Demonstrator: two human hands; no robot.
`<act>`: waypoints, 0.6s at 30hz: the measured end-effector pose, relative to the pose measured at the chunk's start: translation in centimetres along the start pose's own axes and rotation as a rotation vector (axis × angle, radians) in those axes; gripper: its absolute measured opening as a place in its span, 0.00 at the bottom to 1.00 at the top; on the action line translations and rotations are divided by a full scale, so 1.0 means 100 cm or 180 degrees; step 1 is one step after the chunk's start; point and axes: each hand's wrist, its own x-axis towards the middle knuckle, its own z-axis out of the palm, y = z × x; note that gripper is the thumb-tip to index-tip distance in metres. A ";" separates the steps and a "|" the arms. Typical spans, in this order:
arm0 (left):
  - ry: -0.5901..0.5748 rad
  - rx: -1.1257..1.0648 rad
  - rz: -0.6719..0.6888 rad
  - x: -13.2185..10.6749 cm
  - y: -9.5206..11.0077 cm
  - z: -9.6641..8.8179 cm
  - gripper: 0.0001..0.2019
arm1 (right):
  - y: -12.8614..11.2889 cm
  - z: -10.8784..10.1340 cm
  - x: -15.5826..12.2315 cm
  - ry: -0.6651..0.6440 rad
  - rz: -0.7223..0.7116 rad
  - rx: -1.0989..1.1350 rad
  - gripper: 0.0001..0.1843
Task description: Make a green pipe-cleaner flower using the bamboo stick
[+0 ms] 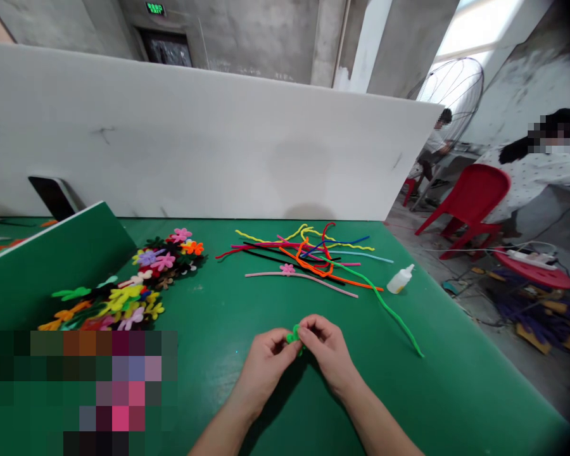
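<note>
Between my two hands is a small green pipe-cleaner flower [295, 335], partly hidden by the fingers. My left hand [272, 356] pinches it from the left, while my right hand [327, 349] has thumb and fingers closed on its right side. Beyond the hands lies a loose pile of pipe cleaners [308, 254] in several colours. A long green pipe cleaner [393, 311] trails from that pile toward the right. One pink pipe-cleaner flower [287, 270] rests by a pale pink pipe cleaner [308, 277].
Many finished pipe-cleaner flowers [128, 294] are heaped at the left beside a green divider [66, 250]. A white glue bottle [399, 280] stands near the right edge of the green table [209, 392]. A white partition [194, 139] rises behind. Right of it, people sit near a red chair [477, 196].
</note>
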 end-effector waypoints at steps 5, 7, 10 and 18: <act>0.0058 0.0043 0.0072 -0.001 0.002 0.000 0.12 | -0.002 -0.001 0.001 0.0169 -0.0048 -0.0135 0.11; -0.0030 0.0179 0.0144 -0.001 0.003 -0.002 0.13 | -0.004 -0.002 0.000 0.0089 -0.0027 -0.0106 0.11; -0.0224 0.0338 0.0238 -0.001 0.003 -0.003 0.13 | -0.007 -0.005 0.000 -0.0132 -0.0093 -0.0168 0.10; -0.0028 -0.0079 -0.0127 -0.001 -0.001 -0.003 0.12 | -0.010 -0.007 0.000 -0.0296 -0.0107 -0.0311 0.09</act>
